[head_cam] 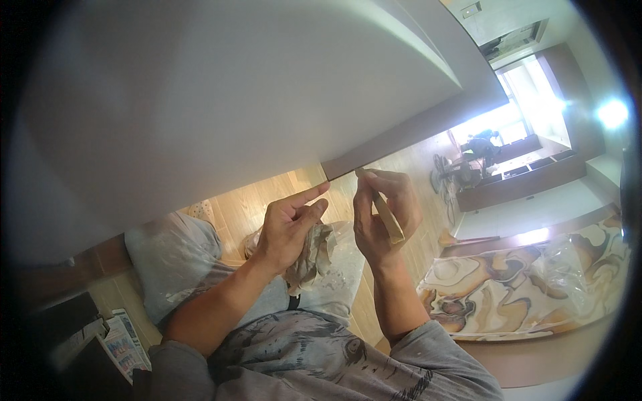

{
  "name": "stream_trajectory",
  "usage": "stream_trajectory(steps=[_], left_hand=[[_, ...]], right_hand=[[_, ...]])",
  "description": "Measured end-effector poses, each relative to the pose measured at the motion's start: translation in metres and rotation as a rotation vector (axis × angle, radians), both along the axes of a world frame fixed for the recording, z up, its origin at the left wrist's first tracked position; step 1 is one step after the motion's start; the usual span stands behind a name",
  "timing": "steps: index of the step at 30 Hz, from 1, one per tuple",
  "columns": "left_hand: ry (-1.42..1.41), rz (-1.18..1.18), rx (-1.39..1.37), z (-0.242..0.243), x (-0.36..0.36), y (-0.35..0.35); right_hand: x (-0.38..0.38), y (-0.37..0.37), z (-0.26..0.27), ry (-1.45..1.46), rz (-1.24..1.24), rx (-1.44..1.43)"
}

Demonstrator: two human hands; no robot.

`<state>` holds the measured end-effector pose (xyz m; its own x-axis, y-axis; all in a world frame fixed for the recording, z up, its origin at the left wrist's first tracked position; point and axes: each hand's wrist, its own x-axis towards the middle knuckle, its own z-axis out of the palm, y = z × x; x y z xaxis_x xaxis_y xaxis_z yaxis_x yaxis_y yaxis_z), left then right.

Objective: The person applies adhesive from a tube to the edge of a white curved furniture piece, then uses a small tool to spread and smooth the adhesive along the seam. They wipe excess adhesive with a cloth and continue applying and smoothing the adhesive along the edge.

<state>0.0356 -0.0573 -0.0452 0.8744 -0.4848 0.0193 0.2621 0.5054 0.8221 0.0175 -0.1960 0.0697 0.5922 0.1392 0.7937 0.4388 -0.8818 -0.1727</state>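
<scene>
A large pale panel [225,100] with a brownish edge strip [401,133] fills the upper part of the head view. My left hand [286,233] has its index finger extended, the tip at the panel's lower corner. A crumpled beige cloth [313,253] hangs from the curled fingers of this hand. My right hand [388,215] pinches a flat, tan, stick-like strip [388,218]. The strip's upper end is at the panel's bottom edge, just right of the corner; whether it touches is unclear. Its lower end slants across my palm.
On the right lies a surface with a swirled marble pattern [481,301], partly under clear plastic film [564,270]. A dark power tool [471,160] and cables [441,175] stand farther off near a bright window [539,95]. Papers [123,341] lie at lower left, above the wood-look floor [246,200].
</scene>
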Motion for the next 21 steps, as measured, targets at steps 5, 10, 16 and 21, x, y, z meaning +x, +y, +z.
stream_trajectory(steps=[5, 10, 16, 21], left_hand=[[0.008, -0.002, -0.035, 0.0009, -0.0007, -0.0002], [-0.001, -0.001, -0.038, 0.0012, -0.0003, 0.0006], [-0.012, -0.001, -0.041, -0.0011, -0.0004, 0.0008], [0.03, 0.005, -0.06, 0.0047, -0.0022, -0.0007]], right_hand=[[0.0008, -0.0006, -0.0008, -0.017, 0.002, -0.012], [0.0017, 0.0001, -0.0005, -0.016, 0.005, -0.005], [-0.0004, 0.0025, -0.0021, 0.029, -0.006, -0.021], [0.0005, 0.0018, 0.0006, -0.014, -0.007, -0.008]])
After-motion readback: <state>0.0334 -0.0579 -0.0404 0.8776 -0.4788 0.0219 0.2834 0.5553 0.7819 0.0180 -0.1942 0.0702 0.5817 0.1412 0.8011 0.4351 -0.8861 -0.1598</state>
